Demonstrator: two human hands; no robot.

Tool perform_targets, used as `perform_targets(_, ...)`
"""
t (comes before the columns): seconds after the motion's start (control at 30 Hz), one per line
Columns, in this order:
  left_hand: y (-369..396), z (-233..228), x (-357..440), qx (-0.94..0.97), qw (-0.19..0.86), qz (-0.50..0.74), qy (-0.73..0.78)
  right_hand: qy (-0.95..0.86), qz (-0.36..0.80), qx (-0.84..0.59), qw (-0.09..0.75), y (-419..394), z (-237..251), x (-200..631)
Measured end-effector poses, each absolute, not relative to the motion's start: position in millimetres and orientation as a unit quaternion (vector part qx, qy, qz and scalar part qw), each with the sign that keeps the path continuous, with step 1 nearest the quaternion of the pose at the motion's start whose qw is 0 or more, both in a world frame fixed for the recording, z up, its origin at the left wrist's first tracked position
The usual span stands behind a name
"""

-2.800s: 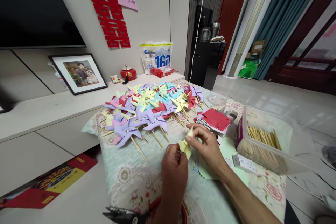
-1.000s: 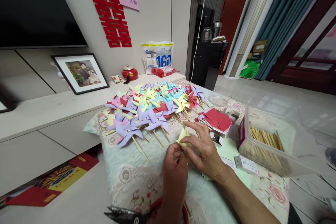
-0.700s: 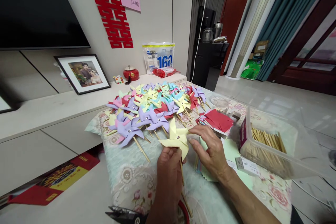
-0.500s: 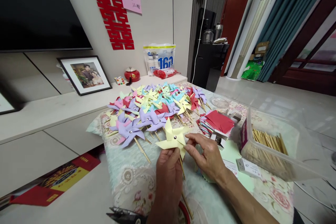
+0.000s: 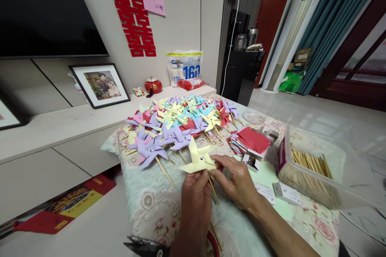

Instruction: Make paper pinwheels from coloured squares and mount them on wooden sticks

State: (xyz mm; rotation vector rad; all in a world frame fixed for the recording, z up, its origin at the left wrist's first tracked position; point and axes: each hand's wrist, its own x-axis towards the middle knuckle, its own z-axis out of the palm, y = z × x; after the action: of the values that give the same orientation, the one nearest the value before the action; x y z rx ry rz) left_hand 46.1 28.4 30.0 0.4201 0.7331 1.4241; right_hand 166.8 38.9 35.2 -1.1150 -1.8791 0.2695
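A pale yellow paper pinwheel [image 5: 197, 165] with a silver pin at its centre is held up over the table. My left hand [image 5: 195, 198] is closed around it from below, thumb and fingers pinching just under the blades. Its wooden stick [image 5: 214, 193] slants down to the right between my hands. On the right side, the thumb and fingers of my right hand [image 5: 237, 180] pinch the blade edge; the fingertips partly hide it. Behind stands a pile of finished-looking pinwheels [image 5: 173, 120] in purple, yellow, blue, red and pink. Pliers [image 5: 144, 245] lie by my left forearm.
To the right sit red paper squares [image 5: 252, 139], an opened small box [image 5: 251, 161], another white box [image 5: 286, 192] and a clear plastic bin [image 5: 307, 186] of wooden sticks [image 5: 312, 164]. A low cabinet [image 5: 69, 128] with a framed photo [image 5: 104, 84] borders the table's far left.
My right hand has closed in slightly on the pinwheel's lower right blade. The blade that pointed down is now mostly hidden, and the stick shows more to the right.
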Motion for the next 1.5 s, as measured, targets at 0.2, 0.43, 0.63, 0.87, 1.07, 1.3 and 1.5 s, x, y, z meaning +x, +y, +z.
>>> perform_targets(0.2, 35, 29, 38, 0.243, 0.625, 0.633, 0.387, -0.727, 0.174, -0.478, 0.462, 40, 45, 168)
perform_targets(0.43, 37, 39, 22, 0.310, 0.540, 0.644, 0.445, -0.705, 0.366, -0.484, 0.366, 38, 39, 160)
perform_targets(0.63, 42, 30, 32, 0.241, 0.575, 0.685, 0.377, -0.675, 0.402, -0.478, 0.393, 38, 32, 157)
perform_targets(0.87, 41, 18, 31, 0.165, 0.649, 0.642, 0.373, -0.646, 0.346, -0.509, 0.451, 57, 50, 164)
perform_targets(1.07, 37, 11, 38, 0.269, 0.671, 0.541, 0.430, -0.609, 0.316, -0.542, 0.485, 96, 83, 186)
perform_targets(1.3, 22, 26, 40, 0.461, 0.751, 0.348, 0.319, -0.625, 0.295, -0.603, 0.398, 123, 80, 192)
perform_targets(1.5, 11, 40, 28, 0.517, 0.812, 0.201, 0.181, -0.640, 0.297, -0.631, 0.323, 130, 38, 171)
